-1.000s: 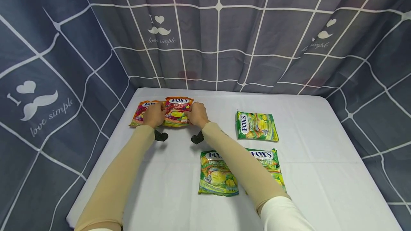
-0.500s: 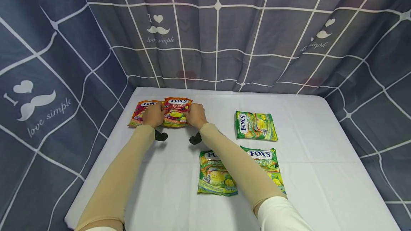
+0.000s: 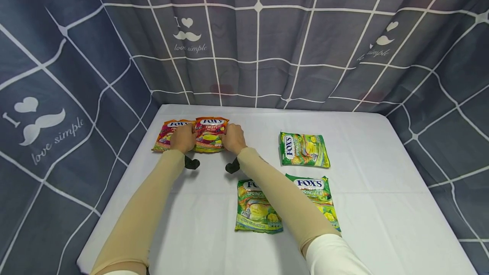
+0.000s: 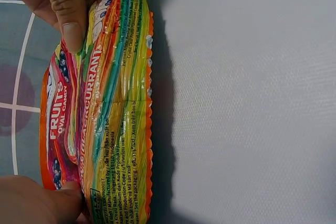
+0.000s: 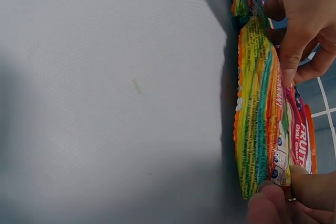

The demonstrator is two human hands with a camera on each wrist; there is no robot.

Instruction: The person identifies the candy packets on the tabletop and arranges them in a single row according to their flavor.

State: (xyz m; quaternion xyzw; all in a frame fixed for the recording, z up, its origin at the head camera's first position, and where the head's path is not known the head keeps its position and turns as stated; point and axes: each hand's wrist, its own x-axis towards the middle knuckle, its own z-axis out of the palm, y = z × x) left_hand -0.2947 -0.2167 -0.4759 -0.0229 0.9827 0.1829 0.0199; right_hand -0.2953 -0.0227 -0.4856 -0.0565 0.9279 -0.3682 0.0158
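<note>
Both hands hold one red candy bag (image 3: pixel 211 134) printed "Fox's Fruits", near the table's far left corner. My left hand (image 3: pixel 183 138) grips its left side, thumb on the front. On its right side, my right hand (image 3: pixel 234 138) pinches the edge between thumb and fingers, as the right wrist view shows. The bag's lower front, with small print, fills much of the left wrist view. A second red candy bag (image 3: pixel 165 136) lies just left of it, partly hidden behind the left hand.
A green candy bag (image 3: pixel 304 150) lies sideways at the right. Nearer, under the right forearm, lie two more green bags, a left one (image 3: pixel 257 211) and a right one (image 3: pixel 315 186), partly covered by the sleeve. A grey checked curtain (image 3: pixel 237 46) surrounds the white table (image 3: pixel 382 207).
The held red bag has come down very slightly toward the near side, between both hands. The hands keep their hold, and the other bags stay put.
</note>
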